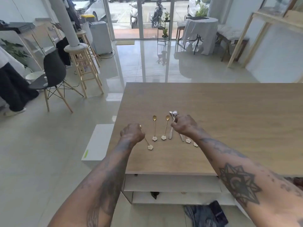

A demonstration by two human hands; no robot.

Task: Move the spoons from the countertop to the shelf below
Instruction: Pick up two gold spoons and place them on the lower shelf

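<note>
Countertop (221,112): left hand (132,132) grip clenched on gold spoon (148,144); right hand (184,124) grasping silver spoons (173,114).

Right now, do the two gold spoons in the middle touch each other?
Apart. The head view shows bare countertop between left gold spoon and right gold spoon.

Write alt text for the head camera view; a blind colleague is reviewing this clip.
Two bare hands reach over a wooden countertop: the left hand closes on a gold flower-ended spoon, the right hand on silver spoons. Two more gold spoons lie between them, and white shelves sit below the near edge.
</note>
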